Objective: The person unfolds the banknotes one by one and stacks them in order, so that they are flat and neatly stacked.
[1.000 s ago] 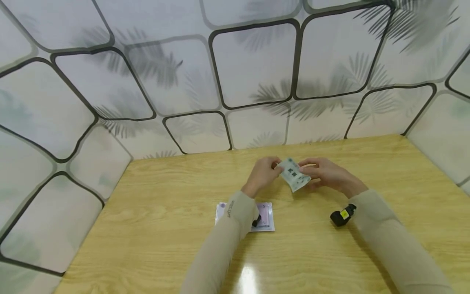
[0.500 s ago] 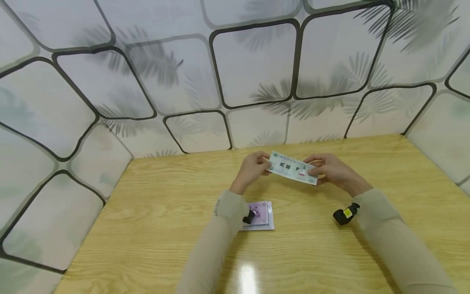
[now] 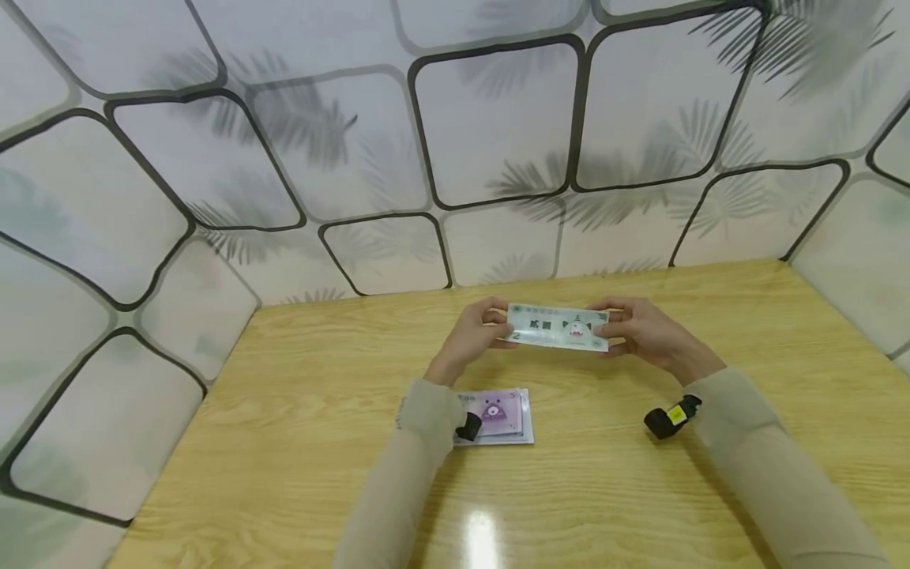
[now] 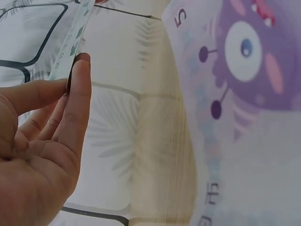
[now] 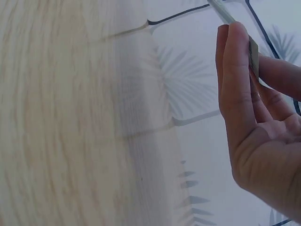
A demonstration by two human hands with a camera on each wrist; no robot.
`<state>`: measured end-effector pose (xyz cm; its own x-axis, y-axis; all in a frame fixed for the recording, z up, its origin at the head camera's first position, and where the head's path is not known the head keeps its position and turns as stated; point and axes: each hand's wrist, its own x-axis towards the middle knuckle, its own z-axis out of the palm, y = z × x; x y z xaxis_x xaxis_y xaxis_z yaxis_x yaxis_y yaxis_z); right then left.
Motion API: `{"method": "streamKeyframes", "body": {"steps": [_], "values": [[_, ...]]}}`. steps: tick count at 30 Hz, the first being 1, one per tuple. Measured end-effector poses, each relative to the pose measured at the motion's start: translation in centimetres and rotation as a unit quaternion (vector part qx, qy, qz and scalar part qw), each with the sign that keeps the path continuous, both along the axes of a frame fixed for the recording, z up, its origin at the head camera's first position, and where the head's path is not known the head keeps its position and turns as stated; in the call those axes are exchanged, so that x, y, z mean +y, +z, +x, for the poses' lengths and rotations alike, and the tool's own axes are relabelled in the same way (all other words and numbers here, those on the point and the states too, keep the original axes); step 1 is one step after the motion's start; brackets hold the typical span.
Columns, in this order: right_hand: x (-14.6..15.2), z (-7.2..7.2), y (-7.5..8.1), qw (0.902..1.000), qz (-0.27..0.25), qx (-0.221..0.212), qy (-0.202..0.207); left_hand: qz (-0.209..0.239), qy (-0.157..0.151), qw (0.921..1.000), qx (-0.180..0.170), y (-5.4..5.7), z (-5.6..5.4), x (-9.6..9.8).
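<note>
A pale green play banknote (image 3: pixel 554 327), printed with a 2 and a small cartoon figure, is stretched flat between both hands above the table. My left hand (image 3: pixel 475 332) pinches its left end between thumb and fingers, as the left wrist view also shows with the note (image 4: pixel 75 42) nearly edge-on. At the other end, my right hand (image 3: pixel 636 336) pinches the note the same way. Below the left wrist lies a small stack of notes, topped by a purple play banknote (image 3: pixel 501 411) marked 5 with a one-eyed cartoon monster. The left cuff partly covers that stack.
The wood-grain table (image 3: pixel 284 442) meets a patterned backdrop (image 3: pixel 498 126) of dark rounded outlines and grey leaves at the back and sides. A black wrist camera (image 3: pixel 664 421) sticks out from the right cuff, and another (image 3: pixel 469 427) from the left, over the stack.
The green note, bent and tilted a second ago, has been drawn out straight and nearly level. My left hand has shifted left, uncovering more of the purple note.
</note>
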<state>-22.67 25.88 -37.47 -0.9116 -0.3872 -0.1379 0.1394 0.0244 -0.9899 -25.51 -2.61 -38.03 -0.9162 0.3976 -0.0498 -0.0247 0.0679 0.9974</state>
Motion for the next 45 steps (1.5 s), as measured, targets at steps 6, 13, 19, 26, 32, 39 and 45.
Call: {"method": "streamKeyframes", "body": {"steps": [6,13,19,26,32,39,45], "values": [[-0.5,0.1,0.3,0.9988,-0.047,0.009,-0.015,0.013,0.001,0.9999,0.0,0.6,0.5,-0.8],[-0.6,0.2,0.4,0.9979,-0.061,0.021,-0.003,0.028,0.035,0.9988,0.019,0.5,0.5,-1.0],[-0.5,0.6,0.0,0.997,-0.072,0.025,0.018,0.018,0.027,0.9993,0.02,0.0,0.9,-1.5],[-1.3,1.0,-0.4,0.9965,-0.071,0.038,0.024,0.003,0.03,0.9994,0.019,-0.1,1.7,-2.5],[-1.9,1.5,-0.8,0.9958,-0.076,0.045,0.023,-0.015,0.019,0.9994,0.024,0.0,2.3,-3.2],[-3.0,1.7,-1.2,0.9971,-0.054,0.047,0.028,-0.032,0.025,0.9988,0.028,0.1,3.2,-4.4],[-4.3,1.7,-0.6,0.9982,-0.014,0.046,0.036,-0.036,0.036,0.9984,0.027,0.0,3.6,-5.4]]}}
